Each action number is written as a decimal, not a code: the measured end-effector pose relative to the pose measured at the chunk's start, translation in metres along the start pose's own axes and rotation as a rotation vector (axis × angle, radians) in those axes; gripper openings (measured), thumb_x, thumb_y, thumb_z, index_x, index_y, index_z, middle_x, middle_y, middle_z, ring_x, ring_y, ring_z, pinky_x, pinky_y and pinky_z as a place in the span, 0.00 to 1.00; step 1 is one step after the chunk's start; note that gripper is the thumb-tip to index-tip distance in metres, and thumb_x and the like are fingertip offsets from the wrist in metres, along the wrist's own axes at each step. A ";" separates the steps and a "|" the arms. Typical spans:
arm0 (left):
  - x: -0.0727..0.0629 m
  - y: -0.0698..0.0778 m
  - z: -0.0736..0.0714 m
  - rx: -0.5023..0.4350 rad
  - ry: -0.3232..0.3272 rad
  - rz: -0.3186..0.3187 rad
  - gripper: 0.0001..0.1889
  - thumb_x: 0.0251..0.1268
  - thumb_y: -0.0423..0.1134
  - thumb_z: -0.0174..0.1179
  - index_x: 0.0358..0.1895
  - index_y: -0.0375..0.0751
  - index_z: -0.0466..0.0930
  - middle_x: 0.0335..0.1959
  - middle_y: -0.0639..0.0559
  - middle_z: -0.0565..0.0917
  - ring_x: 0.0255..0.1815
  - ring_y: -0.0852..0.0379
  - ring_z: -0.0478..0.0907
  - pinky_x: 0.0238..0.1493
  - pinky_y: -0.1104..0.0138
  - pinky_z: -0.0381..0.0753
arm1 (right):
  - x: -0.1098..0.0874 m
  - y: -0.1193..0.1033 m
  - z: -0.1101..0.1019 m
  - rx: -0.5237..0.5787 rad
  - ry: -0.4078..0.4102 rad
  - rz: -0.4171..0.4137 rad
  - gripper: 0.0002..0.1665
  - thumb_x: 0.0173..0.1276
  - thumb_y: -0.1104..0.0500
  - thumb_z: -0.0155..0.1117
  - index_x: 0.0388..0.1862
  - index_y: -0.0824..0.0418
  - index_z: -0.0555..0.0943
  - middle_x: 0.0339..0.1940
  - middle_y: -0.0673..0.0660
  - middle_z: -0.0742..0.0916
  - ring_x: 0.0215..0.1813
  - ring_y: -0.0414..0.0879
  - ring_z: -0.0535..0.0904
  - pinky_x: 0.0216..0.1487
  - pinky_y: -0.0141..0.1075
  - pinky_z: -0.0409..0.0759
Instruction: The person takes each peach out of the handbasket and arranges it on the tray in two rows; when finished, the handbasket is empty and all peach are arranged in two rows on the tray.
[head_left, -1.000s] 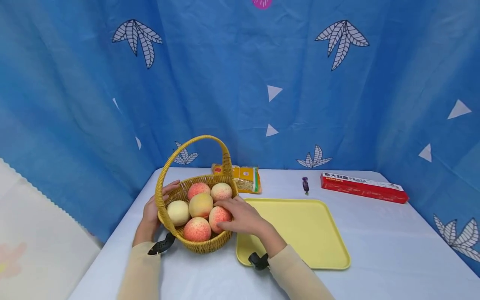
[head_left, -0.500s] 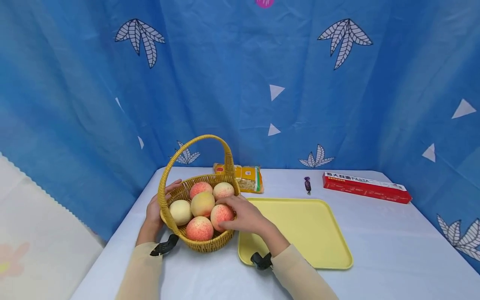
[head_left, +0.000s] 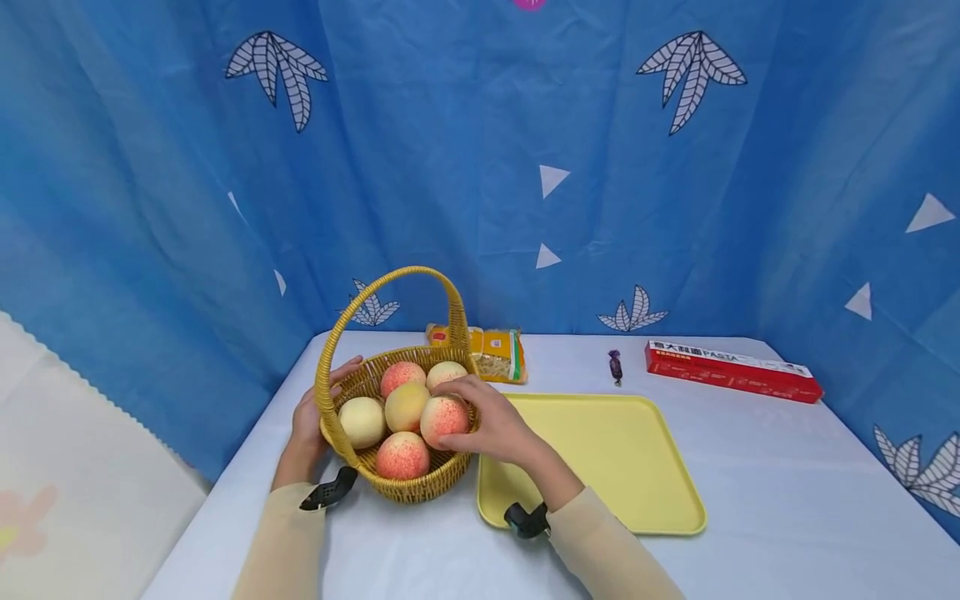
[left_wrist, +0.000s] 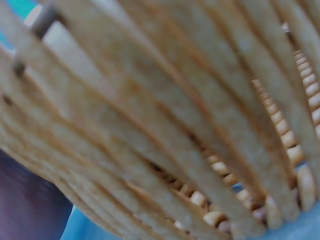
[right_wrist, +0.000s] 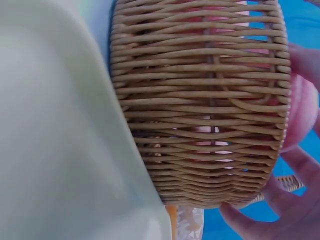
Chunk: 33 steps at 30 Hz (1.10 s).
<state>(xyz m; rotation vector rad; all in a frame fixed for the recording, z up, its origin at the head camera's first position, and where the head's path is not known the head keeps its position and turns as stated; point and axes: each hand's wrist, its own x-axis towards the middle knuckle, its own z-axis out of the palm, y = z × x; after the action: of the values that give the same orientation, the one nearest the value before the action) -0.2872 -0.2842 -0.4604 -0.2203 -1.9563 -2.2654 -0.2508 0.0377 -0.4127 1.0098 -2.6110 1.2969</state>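
A yellow wicker basket (head_left: 416, 492) with a tall arched handle stands on the table and holds several peaches, some red-flecked and some pale. My right hand (head_left: 491, 421) grips a red-and-cream peach (head_left: 444, 422) at the basket's right side, thumb in front and fingers behind. In the right wrist view, that pink peach (right_wrist: 302, 112) shows past the basket rim, with fingers of the right hand (right_wrist: 295, 200) beside it. My left hand (head_left: 306, 425) rests along the basket's left outer side, fingers extended near the rim. The left wrist view is filled by blurred wicker of the basket (left_wrist: 150, 100).
A yellow tray (head_left: 600, 467) lies right of the basket, partly under the right forearm. Behind stand a yellow bag of pasta (head_left: 498, 357), a purple wrapped candy (head_left: 616, 367) and a red pasta box (head_left: 731, 373). A blue patterned curtain (head_left: 480, 167) closes off the back.
The gripped peach has risen slightly and turned, showing more of its cream side. My right hand has lifted a little with it. The left hand stays at the basket.
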 end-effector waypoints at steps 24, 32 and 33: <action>-0.001 0.001 -0.001 -0.055 -0.011 -0.018 0.24 0.78 0.34 0.38 0.71 0.28 0.66 0.73 0.53 0.73 0.77 0.63 0.62 0.74 0.73 0.58 | -0.010 0.021 -0.052 0.351 0.202 0.206 0.33 0.65 0.52 0.71 0.69 0.40 0.73 0.64 0.53 0.77 0.56 0.54 0.74 0.48 0.41 0.82; -0.001 0.003 -0.001 -0.039 -0.004 -0.017 0.24 0.78 0.34 0.38 0.71 0.28 0.66 0.73 0.53 0.73 0.80 0.58 0.58 0.76 0.71 0.55 | -0.014 0.040 -0.057 0.314 0.217 0.299 0.33 0.67 0.48 0.69 0.70 0.45 0.72 0.64 0.54 0.78 0.58 0.54 0.73 0.49 0.43 0.79; -0.001 0.003 -0.001 -0.040 -0.002 -0.017 0.24 0.78 0.34 0.37 0.71 0.28 0.66 0.73 0.52 0.72 0.80 0.58 0.57 0.77 0.70 0.55 | -0.014 0.042 -0.057 0.307 0.217 0.310 0.33 0.67 0.48 0.69 0.70 0.46 0.72 0.65 0.55 0.78 0.58 0.54 0.74 0.49 0.44 0.79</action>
<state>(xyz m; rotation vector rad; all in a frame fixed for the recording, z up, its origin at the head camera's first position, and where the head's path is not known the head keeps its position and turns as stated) -0.2860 -0.2856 -0.4582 -0.2119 -1.9225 -2.3175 -0.2771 0.1048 -0.4101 0.4600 -2.5197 1.8046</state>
